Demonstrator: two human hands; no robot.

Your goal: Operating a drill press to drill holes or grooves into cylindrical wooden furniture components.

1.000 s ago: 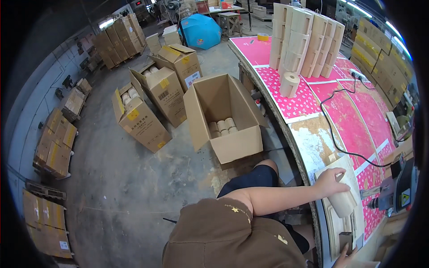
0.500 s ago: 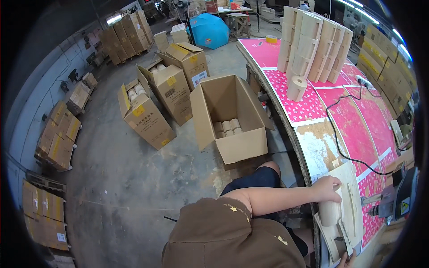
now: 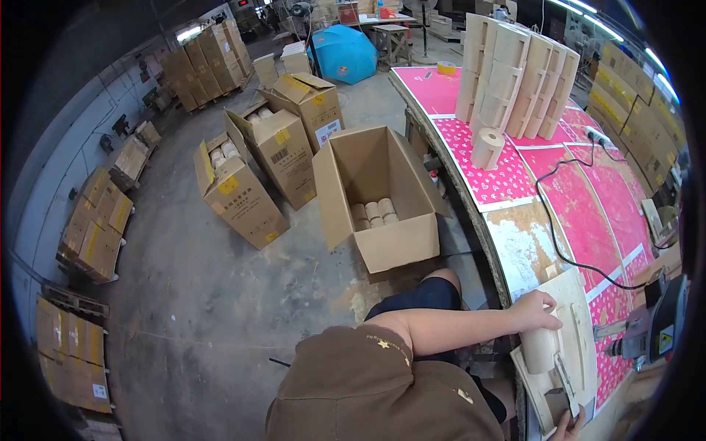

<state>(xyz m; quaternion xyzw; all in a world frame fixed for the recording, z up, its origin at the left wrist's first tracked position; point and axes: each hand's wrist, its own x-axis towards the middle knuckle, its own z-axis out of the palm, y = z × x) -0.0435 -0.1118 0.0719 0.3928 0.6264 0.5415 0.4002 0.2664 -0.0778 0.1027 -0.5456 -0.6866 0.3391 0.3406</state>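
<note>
Down at the table edge, my left hand point(image 3: 533, 309) wraps the top of a pale, smooth wooden cylinder point(image 3: 539, 349), steadying it upright on a flat plywood jig board point(image 3: 581, 323). My right hand point(image 3: 566, 428) barely shows at the board's near corner; its grip I cannot tell.

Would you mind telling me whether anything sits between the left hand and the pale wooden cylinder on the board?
Nothing visible does: the left hand already rests on top of the pale wooden cylinder, which sits on the light wooden board.
</note>
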